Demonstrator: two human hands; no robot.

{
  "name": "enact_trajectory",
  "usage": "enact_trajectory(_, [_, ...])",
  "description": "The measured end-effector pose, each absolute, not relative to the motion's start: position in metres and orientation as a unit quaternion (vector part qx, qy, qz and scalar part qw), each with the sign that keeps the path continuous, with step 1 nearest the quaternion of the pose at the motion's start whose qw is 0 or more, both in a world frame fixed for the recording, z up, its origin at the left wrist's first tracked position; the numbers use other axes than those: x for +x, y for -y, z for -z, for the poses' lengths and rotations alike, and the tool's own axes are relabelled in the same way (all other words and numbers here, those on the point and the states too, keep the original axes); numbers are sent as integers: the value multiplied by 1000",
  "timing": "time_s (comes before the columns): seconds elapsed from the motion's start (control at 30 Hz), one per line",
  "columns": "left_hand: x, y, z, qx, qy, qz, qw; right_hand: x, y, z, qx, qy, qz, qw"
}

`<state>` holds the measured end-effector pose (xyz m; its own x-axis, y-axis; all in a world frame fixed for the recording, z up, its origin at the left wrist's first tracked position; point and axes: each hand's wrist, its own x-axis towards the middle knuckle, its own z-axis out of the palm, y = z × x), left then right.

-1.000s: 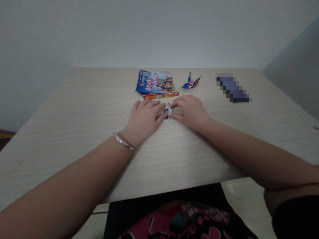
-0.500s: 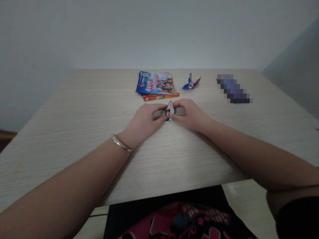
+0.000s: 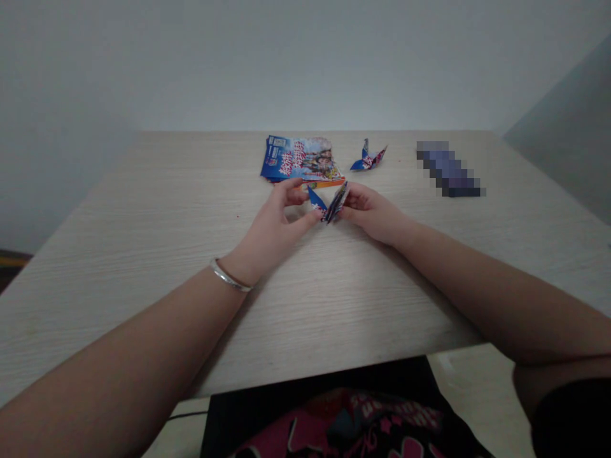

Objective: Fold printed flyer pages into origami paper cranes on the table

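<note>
Between my hands, just above the table, is a small piece of folded paper (image 3: 316, 201) printed in blue with red and white lettering. A blue flap of it sticks out to the left, and several layers stand together at its right. My left hand (image 3: 279, 222), wearing a silver bangle, pinches the left part near the bottom, thumb in front. My right hand (image 3: 372, 213) grips the layered right part between thumb and fingers; the fingertips are partly hidden behind the paper. Behind my right hand stands a folded paper crane (image 3: 369, 160) in similar print.
A stack of printed leaflets (image 3: 300, 159) lies at the back, with an orange strip (image 3: 324, 184) along its front edge. A pixelated dark flat object (image 3: 451, 170) lies at the back right. The pale wooden table (image 3: 143, 254) meets a wall behind.
The folded paper has turned from an upright narrow point to a spread shape with a blue flap out left. My left fingers have lifted away from its top; my right hand has shifted right.
</note>
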<state>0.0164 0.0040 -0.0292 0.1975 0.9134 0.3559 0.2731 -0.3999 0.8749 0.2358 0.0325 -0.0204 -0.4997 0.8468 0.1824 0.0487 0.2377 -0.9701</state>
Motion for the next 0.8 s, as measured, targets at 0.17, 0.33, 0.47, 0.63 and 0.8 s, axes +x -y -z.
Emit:
enact_trajectory(0.17, [19,5,14,696,-424,-440,377,237,-34,21,-319,688,-532,377])
enact_trajectory(0.33, [23,9,3,710,-438,-420,358,230,-30,20,-388,663,-491,411])
enact_trajectory(0.47, [25,10,1,712,-444,-416,351,225,-25,20,-445,686,-424,388])
enact_trajectory(0.63, [26,11,1,705,-442,-418,364,224,-21,16,-424,712,-421,370])
enact_trajectory(0.8, [22,11,-2,726,-473,-392,309,223,-13,6,-434,737,-373,361])
